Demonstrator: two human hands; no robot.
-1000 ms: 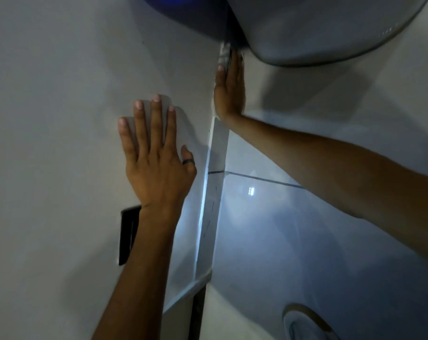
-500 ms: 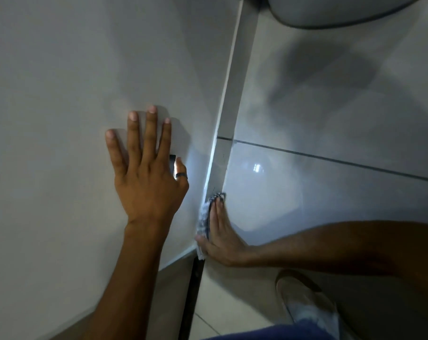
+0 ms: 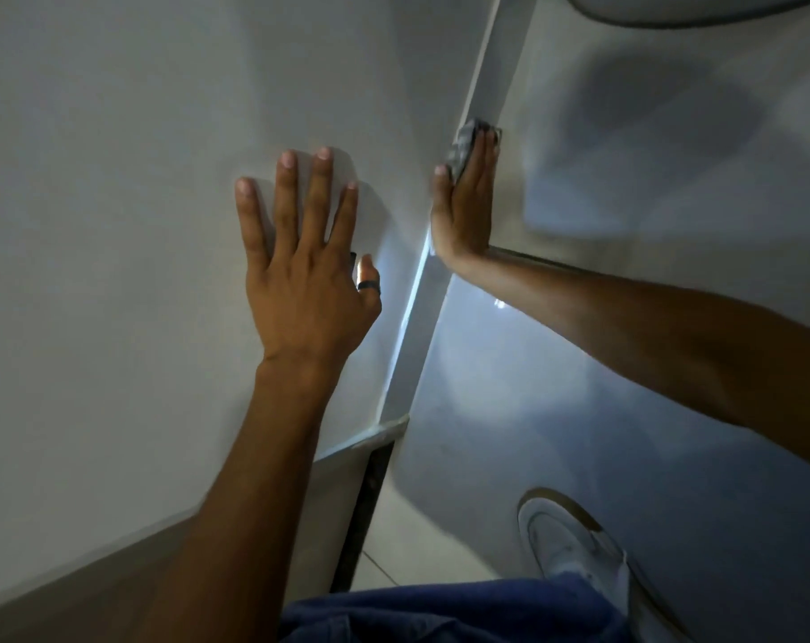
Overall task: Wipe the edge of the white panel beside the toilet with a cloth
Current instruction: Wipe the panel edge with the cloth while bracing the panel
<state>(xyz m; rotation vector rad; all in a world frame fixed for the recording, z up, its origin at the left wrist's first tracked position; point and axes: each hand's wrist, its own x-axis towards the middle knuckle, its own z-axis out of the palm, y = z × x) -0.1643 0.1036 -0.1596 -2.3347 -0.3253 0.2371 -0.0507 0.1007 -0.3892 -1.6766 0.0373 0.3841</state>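
Blue denim trouser leg (image 3: 440, 610): lowest in view, nearest the wearer.

White shoe (image 3: 570, 549): on the pale floor tiles (image 3: 579, 410), just right of the denim.

Dark vertical strip (image 3: 366, 508): below the panel's lower corner, running down to the floor.

White panel (image 3: 115, 225): fills the left of the view; its narrow edge (image 3: 417, 327) runs diagonally up to the right, catching a bright line of light.

Left hand (image 3: 301, 271): flat against the panel face, fingers spread and straight, gripping nothing; a dark ring (image 3: 368, 286) on the thumb.

Right hand (image 3: 465, 201): reaching in from the right, fingers straight and held together, pressed flat against the panel's edge, pinning the cloth there.

Cloth (image 3: 463, 148): grey, bunched, trapped between the right fingers and the edge, partway up it; part shows above the fingertips and beside the thumb.

Toilet bowl (image 3: 695, 7): curved white underside at the top right, farthest off, casting a shadow on the tiles.
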